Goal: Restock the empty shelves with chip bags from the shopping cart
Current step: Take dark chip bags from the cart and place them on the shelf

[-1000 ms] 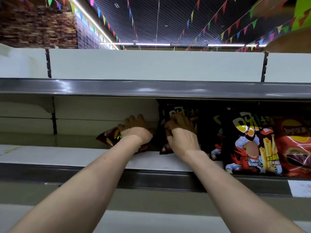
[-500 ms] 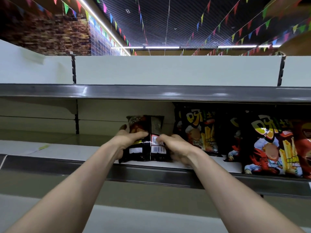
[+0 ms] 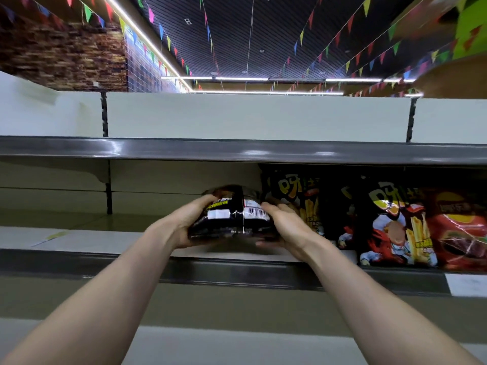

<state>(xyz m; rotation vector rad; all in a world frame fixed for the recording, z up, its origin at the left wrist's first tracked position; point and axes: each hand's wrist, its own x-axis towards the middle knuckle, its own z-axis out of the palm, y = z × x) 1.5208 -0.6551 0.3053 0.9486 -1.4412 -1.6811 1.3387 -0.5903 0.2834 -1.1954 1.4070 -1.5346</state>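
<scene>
Head camera, store aisle: the black chip bag [image 3: 232, 214] sits between my two hands over the front part of the middle shelf [image 3: 92, 241], back panel and barcode facing me, top tipped away toward the rear wall. My left hand [image 3: 184, 225] grasps its left edge with the thumb on top and the fingers curled underneath. My right hand [image 3: 287, 227] clasps the right edge the same way. Whether the bag's bottom touches the shelf board I cannot tell. Just to its right stands a row of black chip bags [image 3: 395, 222], upright and facing out, then a red bag [image 3: 463, 227] at the frame's edge. A white price tag [image 3: 466, 284] is on the shelf rail below them. Overhead, the upper shelf [image 3: 184, 150] runs across, with coloured pennants [image 3: 350, 25] strung under the ceiling.
</scene>
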